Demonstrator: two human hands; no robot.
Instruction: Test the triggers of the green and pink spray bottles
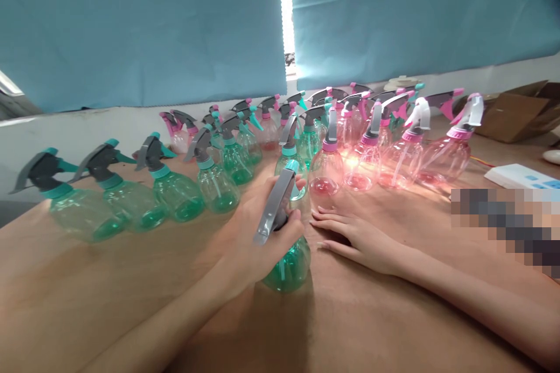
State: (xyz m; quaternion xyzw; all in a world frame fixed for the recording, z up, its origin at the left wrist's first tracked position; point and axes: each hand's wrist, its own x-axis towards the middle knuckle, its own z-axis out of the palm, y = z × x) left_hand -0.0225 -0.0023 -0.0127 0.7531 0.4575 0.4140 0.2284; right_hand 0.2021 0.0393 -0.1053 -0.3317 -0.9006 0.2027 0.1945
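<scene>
My left hand (273, 221) is closed around the neck and grey trigger head of a green spray bottle (286, 268) in front of me. The bottle is upright, its teal nozzle pointing away; part of its neck is hidden by my fingers. Palm down, my right hand (354, 236) lies on the table (376, 315) to the right of that bottle, fingers stretched out and holding nothing. Just beyond my right hand stands a pink spray bottle (326, 169) with a grey trigger. Another green spray bottle (219, 186) stands beyond my left hand, to its left.
Several green spray bottles (179, 195) line the left side, and several pink ones (444, 154) the right, with more behind. A white power strip (522, 178) and a cardboard box (516, 113) are at the right. Blue blinds (144, 29) hang behind the table.
</scene>
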